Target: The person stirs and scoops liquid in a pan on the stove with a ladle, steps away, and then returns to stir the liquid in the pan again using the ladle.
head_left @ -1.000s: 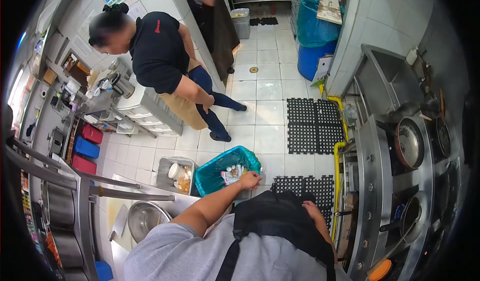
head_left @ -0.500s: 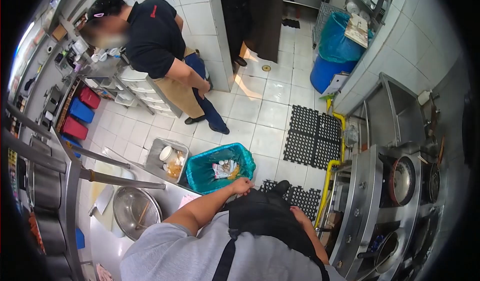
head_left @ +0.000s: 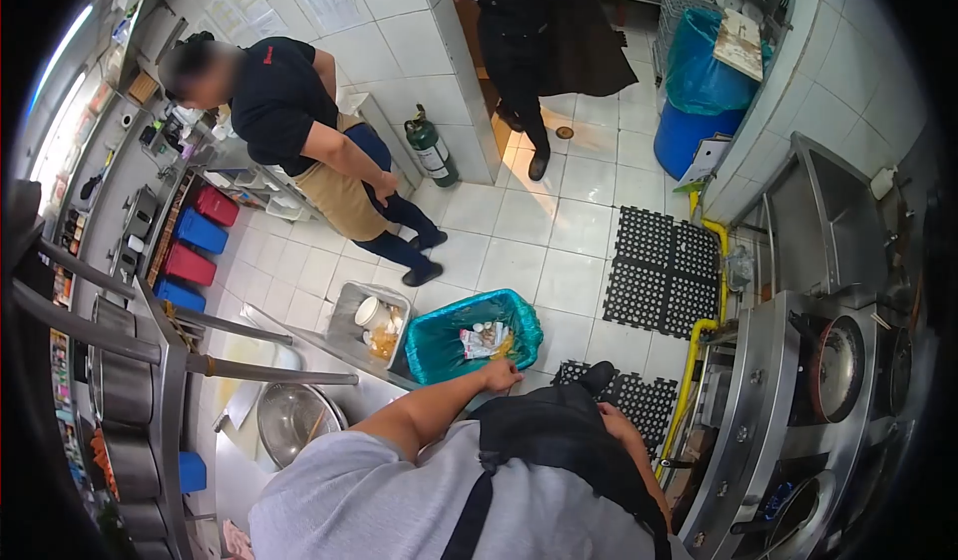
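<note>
My left hand (head_left: 502,374) is held in front of my body, at the near rim of a bin lined with a teal bag (head_left: 431,345). Its fingers look curled in, and whatever they may hold is too small to make out. Inside that bin lies crumpled packaging (head_left: 486,340). My right hand (head_left: 617,422) hangs at the right side of my black apron (head_left: 544,440), its fingers partly hidden. Left of the teal bin stands a grey bin (head_left: 351,322) with a white tub (head_left: 372,312) and food scraps in it.
A metal colander (head_left: 284,425) rests on the counter at left. Stoves with pans (head_left: 836,368) line the right. Black rubber mats (head_left: 661,271) cover floor tiles. One co-worker (head_left: 299,131) stands ahead left, another (head_left: 514,41) in the doorway by a green cylinder (head_left: 431,148).
The view has shifted, so bins and stove appear further right. The doorway co-worker shows more fully, and the green cylinder has come into sight. My hands keep nearly the same pose.
</note>
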Tool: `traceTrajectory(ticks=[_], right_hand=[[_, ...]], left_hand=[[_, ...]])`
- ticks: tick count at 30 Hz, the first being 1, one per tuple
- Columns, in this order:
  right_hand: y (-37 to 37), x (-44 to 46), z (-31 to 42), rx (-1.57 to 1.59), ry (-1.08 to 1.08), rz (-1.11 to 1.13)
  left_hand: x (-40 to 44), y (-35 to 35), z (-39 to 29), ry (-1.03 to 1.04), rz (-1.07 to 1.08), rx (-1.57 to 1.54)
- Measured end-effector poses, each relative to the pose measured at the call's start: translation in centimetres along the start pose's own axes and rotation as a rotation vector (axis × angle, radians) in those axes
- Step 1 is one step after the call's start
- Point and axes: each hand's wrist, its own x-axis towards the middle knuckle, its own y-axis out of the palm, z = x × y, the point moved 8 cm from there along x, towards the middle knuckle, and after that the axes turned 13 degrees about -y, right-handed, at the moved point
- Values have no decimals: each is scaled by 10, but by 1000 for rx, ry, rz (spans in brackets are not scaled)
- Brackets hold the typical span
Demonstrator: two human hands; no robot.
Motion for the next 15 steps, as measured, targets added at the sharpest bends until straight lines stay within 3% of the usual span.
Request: traceTrajectory(ticks=[2, 9, 15], right_hand=[[3, 3, -2, 50, -18, 6], [-3, 13, -21, 16, -2, -26], [-5, 2, 32, -18, 17, 38]], left_hand=[[15, -27, 4, 181, -292, 365], [33, -90, 55, 85, -404, 339], [30, -74, 78, 41, -397, 246]])
